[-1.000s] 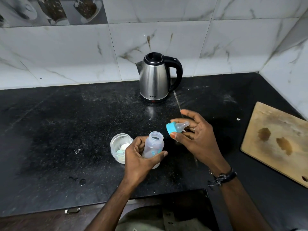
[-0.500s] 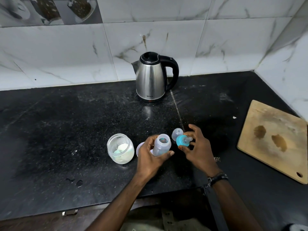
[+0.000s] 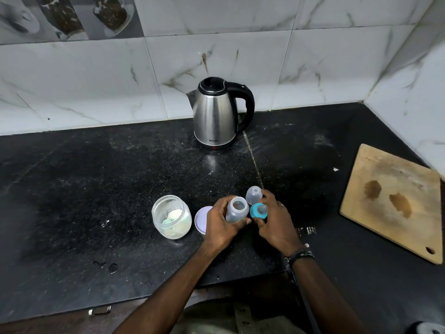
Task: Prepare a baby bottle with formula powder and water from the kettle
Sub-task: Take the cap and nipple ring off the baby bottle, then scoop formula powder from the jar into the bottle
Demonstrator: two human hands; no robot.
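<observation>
The left hand (image 3: 222, 227) grips the open bottle (image 3: 237, 209) near the bench (image 3: 96, 189) front edge; the right hand (image 3: 274, 222) pinches the blue teat ring (image 3: 258, 210) just beside it, clear cap (image 3: 253, 195) behind. Left, an open jar (image 3: 171, 216) holds powder, its lid (image 3: 201, 220) alongside. Bare bench separates them from the kettle (image 3: 216, 114) by the wall
</observation>
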